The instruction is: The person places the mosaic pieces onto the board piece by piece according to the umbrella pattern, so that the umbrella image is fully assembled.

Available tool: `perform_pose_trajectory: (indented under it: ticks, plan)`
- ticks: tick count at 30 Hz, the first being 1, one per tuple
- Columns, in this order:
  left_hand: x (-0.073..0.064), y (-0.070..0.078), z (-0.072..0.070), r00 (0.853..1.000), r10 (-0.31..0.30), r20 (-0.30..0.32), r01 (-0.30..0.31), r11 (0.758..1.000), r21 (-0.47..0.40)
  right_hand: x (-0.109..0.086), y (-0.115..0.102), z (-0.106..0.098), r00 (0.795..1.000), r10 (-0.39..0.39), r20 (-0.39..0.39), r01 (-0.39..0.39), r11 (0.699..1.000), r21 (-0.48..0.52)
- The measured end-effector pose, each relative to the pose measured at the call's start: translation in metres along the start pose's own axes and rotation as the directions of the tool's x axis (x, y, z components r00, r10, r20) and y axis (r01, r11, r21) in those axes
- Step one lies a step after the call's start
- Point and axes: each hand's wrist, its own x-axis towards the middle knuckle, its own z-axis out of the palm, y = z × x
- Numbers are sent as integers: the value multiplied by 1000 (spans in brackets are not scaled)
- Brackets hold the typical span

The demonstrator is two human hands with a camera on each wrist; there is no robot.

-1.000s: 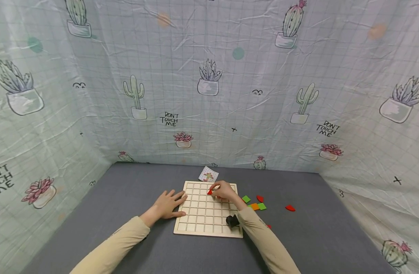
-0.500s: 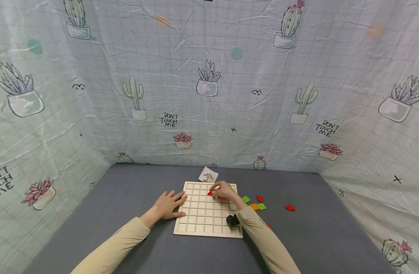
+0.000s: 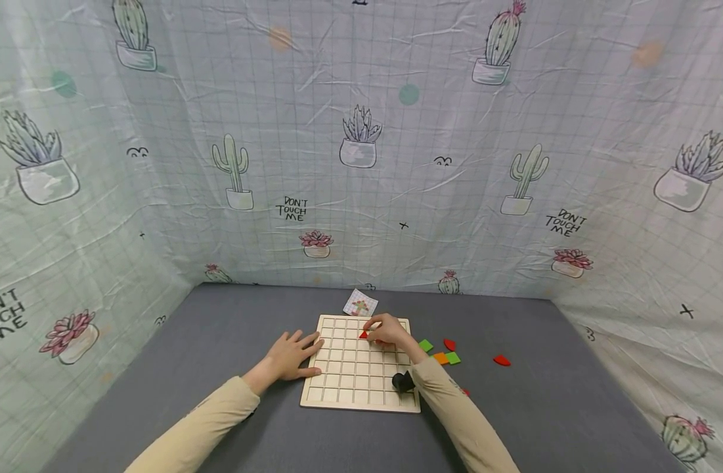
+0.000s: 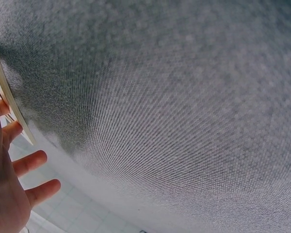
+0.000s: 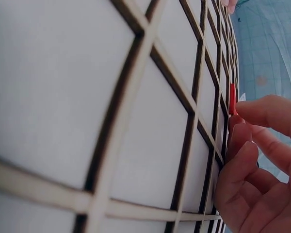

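Observation:
A pale wooden board (image 3: 347,378) with a raised square grid lies on the grey table. Spread fingers of my left hand (image 3: 287,357) rest at its left edge; in the left wrist view the fingertips reach the board's rim (image 4: 12,104). My right hand (image 3: 389,330) is over the board's upper right part. Its fingers pinch a small red triangular piece (image 3: 364,335), which sits in or just over an upper grid square. From the right wrist view, the red piece (image 5: 232,98) shows at the fingertips. Another bit of red lies partly hidden under the right hand.
Right of the board lie green tiles (image 3: 452,358), an orange tile (image 3: 440,358) and red curved pieces (image 3: 502,360). A card with a coloured pattern (image 3: 360,303) lies behind the board. Patterned cloth (image 3: 361,190) surrounds the table. A black wrist camera (image 3: 402,382) is at the right sleeve.

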Motion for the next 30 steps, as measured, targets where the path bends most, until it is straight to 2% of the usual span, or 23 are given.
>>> perform_pose_trajectory:
  ticks: [11,20,30]
  plan:
    - [1,0,1,1000,-1,-6,1,1000,11,-4,-1,-2,999,-37,1,37,999,20]
    - [1,1,0,1000,-11,6,11,1000,-2,-15,-3,-11,995,-89,49,84,991,105]
    - [1,-1,1,1000,-6,1,6,1000,6,-25,-4,-23,992,-107,66,105,994,34]
